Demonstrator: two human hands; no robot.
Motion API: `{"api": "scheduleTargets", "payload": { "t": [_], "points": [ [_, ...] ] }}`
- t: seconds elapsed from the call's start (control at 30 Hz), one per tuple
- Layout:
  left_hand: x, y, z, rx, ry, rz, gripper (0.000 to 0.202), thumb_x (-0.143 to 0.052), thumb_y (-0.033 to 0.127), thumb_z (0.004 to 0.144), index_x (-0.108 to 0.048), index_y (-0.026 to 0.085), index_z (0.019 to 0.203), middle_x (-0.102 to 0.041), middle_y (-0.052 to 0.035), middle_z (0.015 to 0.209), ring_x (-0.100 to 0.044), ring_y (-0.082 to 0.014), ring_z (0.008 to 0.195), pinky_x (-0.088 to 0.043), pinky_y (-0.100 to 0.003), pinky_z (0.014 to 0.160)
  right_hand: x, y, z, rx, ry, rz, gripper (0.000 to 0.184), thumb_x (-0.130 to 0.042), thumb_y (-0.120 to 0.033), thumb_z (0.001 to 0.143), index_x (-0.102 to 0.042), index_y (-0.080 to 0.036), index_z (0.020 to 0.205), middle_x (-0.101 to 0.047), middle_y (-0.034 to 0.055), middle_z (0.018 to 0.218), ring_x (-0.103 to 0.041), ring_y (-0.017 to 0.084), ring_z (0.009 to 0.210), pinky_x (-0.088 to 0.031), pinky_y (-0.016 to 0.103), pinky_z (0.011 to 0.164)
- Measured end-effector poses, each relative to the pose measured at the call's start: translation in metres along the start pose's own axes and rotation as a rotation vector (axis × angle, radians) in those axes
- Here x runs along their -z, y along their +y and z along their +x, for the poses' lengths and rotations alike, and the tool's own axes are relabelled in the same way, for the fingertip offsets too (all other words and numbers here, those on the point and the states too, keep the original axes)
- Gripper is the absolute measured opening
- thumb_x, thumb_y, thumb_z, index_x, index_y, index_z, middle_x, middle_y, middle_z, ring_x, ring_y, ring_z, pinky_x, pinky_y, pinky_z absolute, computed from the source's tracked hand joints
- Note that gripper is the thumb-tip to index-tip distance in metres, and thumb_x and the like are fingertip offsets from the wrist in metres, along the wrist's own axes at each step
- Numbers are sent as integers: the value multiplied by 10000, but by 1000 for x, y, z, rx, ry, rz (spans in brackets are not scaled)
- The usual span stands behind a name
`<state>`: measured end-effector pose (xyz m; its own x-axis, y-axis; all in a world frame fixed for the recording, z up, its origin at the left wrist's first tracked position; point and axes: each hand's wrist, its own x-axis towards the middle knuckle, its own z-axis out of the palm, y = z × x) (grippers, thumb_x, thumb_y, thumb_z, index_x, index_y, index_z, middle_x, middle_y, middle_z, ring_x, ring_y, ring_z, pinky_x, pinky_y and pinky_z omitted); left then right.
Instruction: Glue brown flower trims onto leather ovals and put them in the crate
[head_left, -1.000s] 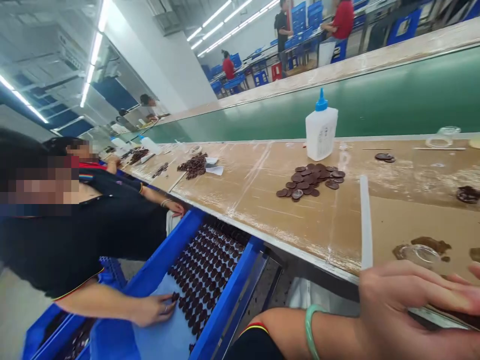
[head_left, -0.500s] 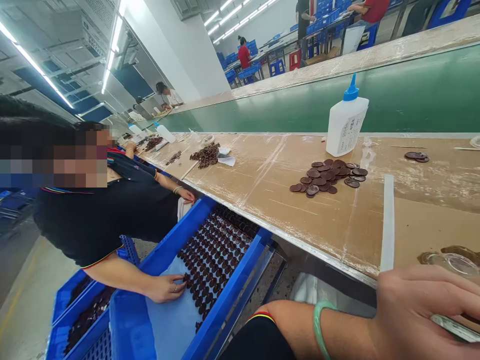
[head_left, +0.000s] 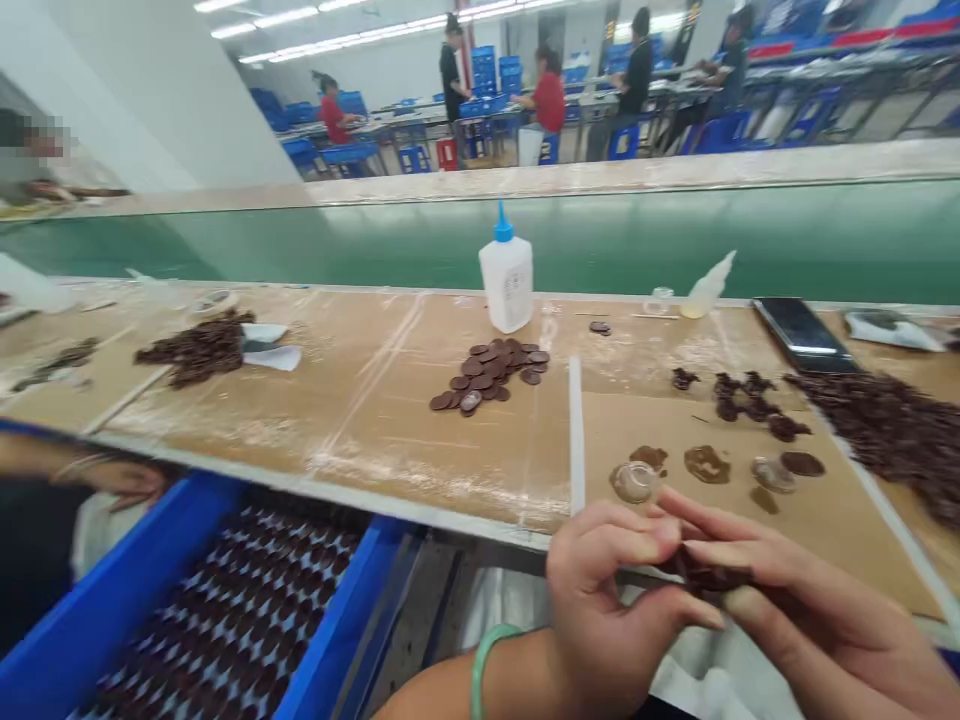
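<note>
Close to the table's front edge, my left hand [head_left: 611,590], with a green bangle [head_left: 487,665] on its wrist, pinches a small dark brown piece [head_left: 709,572]. My right hand [head_left: 817,610] grips the same piece from the other side; fingers hide much of it and blur hides its exact shape. Just beyond my fingers lie a clear round dish [head_left: 634,482], brown wet-looking patches [head_left: 706,464] and a dark brown disc [head_left: 802,463]. Several small dark brown shaped pieces [head_left: 754,395] sit farther back on the brown board.
A white bottle with blue nozzle [head_left: 507,285] stands behind a pile of brown discs [head_left: 491,372]. At right are a phone [head_left: 806,335] and a heap of dark pieces [head_left: 892,435]. A blue crate [head_left: 367,590] with rows of pieces stands lower left, near a co-worker's hand [head_left: 127,480].
My view has swung to the right and levelled. My left hand, earlier near a pale strip-like object at the right edge, now meets my right hand around the dark brown piece.
</note>
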<state>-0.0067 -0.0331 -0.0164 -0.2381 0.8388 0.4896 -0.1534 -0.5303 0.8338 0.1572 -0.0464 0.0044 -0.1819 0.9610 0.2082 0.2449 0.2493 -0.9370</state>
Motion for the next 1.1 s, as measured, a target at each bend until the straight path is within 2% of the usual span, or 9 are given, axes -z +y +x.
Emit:
{"api": "scheduleTargets", "payload": {
  "t": [0.13, 0.37, 0.53, 0.8, 0.97, 1.1],
  "points": [
    [6, -6, 0, 11, -57, -6, 319, -895, 445, 726, -771, 247, 943, -766, -21, 816, -735, -164, 754, -612, -249, 732, -8, -14, 9, 1, 3, 66, 191, -709, -302, 944, -771, -407, 1091, -744, -21, 1314, -688, 219, 1227, -569, 246, 992],
    [14, -13, 2, 9, -154, -22, 289, -867, 409, 786, -769, 259, 1012, -758, 0, 883, -726, -143, 773, -621, -235, 750, -8, -8, 4, -18, 8, 117, 236, -709, -276, 949, -756, -421, 1129, -732, -1, 1337, -682, 225, 1248, -564, 363, 1043],
    [17, -20, 7, -31, -182, -69, 310, -864, 352, 802, -770, 255, 1081, -762, -9, 914, -734, -155, 842, -631, -243, 787, -11, -4, 7, -10, 19, 160, 222, -698, -273, 955, -757, -364, 1148, -726, 49, 1343, -666, 257, 1268, -554, 448, 1060],
    [18, -26, 8, -27, -189, -99, 315, -869, 315, 801, -777, 240, 1093, -758, -23, 906, -734, -163, 845, -632, -245, 789, -15, -7, 13, 70, 111, 119, 251, -744, -247, 910, -756, -394, 1113, -771, 6, 1261, -715, 219, 1191, -576, 388, 1019],
    [14, -18, 7, 6, -156, -62, 287, -881, 352, 784, -789, 270, 1043, -754, -9, 857, -734, -161, 773, -630, -253, 734, -15, -11, 10, 28, 115, 128, 175, -733, -288, 923, -771, -367, 1075, -777, 24, 1247, -719, 232, 1183, -585, 396, 1008],
    [9, -12, 7, 18, -110, -1, 274, -890, 425, 753, -792, 266, 953, -748, -10, 806, -725, -158, 714, -605, -225, 655, -13, -11, 5, -61, 63, 139, 150, -707, -309, 943, -781, -356, 1065, -759, 42, 1284, -700, 261, 1218, -578, 429, 1022]
  ]
}}
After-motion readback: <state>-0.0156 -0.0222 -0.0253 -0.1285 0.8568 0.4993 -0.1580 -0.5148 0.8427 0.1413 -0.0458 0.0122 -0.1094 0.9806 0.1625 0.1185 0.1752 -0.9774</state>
